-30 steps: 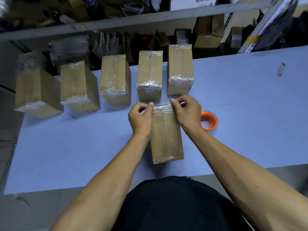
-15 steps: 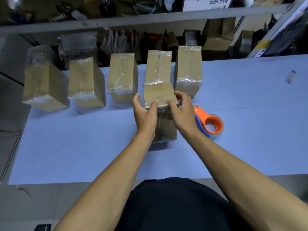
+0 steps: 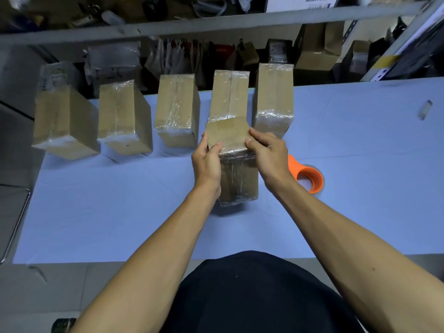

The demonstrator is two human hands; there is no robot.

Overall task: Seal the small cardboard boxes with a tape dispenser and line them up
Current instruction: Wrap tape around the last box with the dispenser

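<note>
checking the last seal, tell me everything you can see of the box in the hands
The small cardboard box is brown, wrapped in glossy clear tape along its near side and edges. It stands upright on the blue table, in front of the row. The left hand and right hand grip its upper end from either side, thumbs on the bare top face.

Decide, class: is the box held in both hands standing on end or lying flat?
Standing on end: the box rises from the table, its small end face uppermost, gripped by left hand and right hand.
</note>
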